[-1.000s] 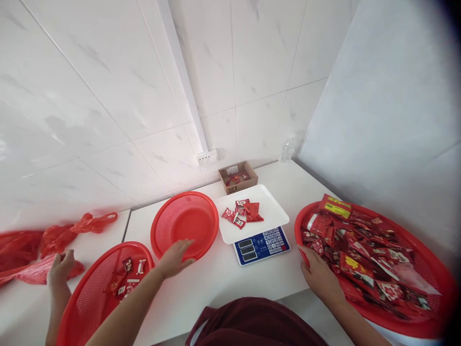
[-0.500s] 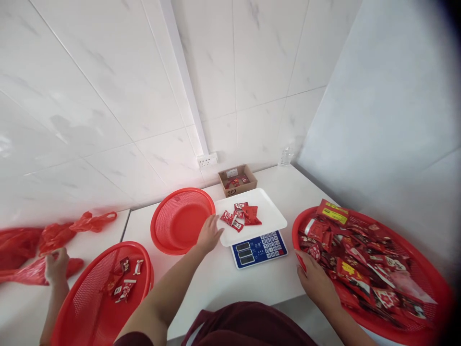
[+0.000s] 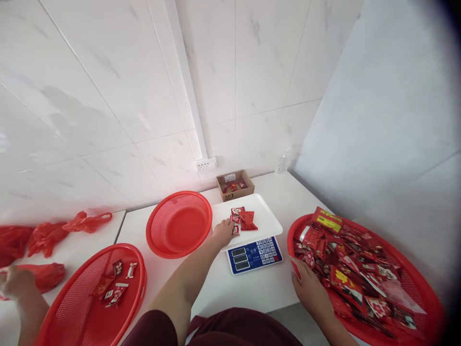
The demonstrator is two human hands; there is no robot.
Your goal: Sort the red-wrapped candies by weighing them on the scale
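Observation:
My left hand (image 3: pixel 224 232) is over the left part of the white scale pan (image 3: pixel 264 211), its fingers curled down on a small red snack packet that they mostly hide. Beside the fingertips lie a few more red snack packets (image 3: pixel 248 220). Under the pan, the blue keypad and display panel of the scale (image 3: pixel 255 256) faces me. On the right, my right hand (image 3: pixel 309 288) is closed on the near-left rim of a large red basket (image 3: pixel 414 278), which is heaped with red snack packets (image 3: pixel 347 283).
An open round red basket (image 3: pixel 179 223) stands left of the scale. Nearer, another red basket (image 3: pixel 139 300) holds several packets. Behind the pan is a cardboard box (image 3: pixel 236 185); a clear plastic bottle (image 3: pixel 283 163) is by the wall. At far left, another person's hand (image 3: pixel 18 283) touches red plastic bags (image 3: pixel 48 278).
My left hand has moved right from the pan's edge onto the packets, covering the leftmost one. My right hand stays at the basket rim. The other person's hand has moved left with a red bag.

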